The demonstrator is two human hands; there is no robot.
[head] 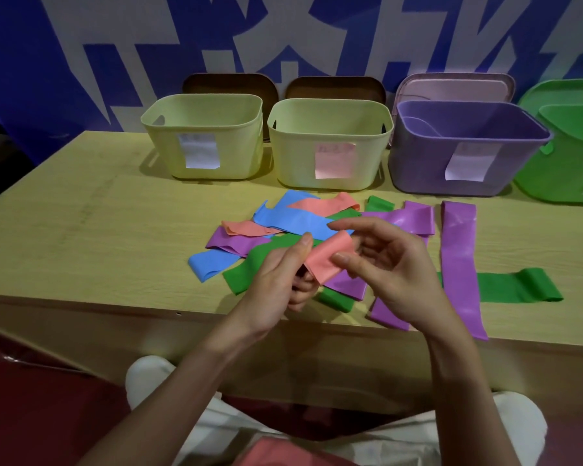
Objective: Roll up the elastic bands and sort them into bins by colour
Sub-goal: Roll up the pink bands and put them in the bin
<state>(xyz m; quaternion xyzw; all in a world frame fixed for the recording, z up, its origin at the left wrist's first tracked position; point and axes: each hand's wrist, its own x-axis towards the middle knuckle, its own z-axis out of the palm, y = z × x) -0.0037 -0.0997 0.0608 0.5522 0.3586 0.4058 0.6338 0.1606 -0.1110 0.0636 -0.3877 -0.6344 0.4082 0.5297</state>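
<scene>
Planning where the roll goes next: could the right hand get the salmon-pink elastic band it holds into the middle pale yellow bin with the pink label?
Probably yes. The middle pale yellow bin is open-topped, with only flat bands lying between it and the right hand.

The person is wearing light cream trousers, showing at both knees, at seven and five o'clock of the view. A salmon-pink top is showing at six o'clock. Both forearms are bare, with no sleeves, and the left hand and right hand are wearing no gloves, rings or watch.

Pale wood-grain table stands before a blue wall banner with white shapes; dark red floor below.
</scene>
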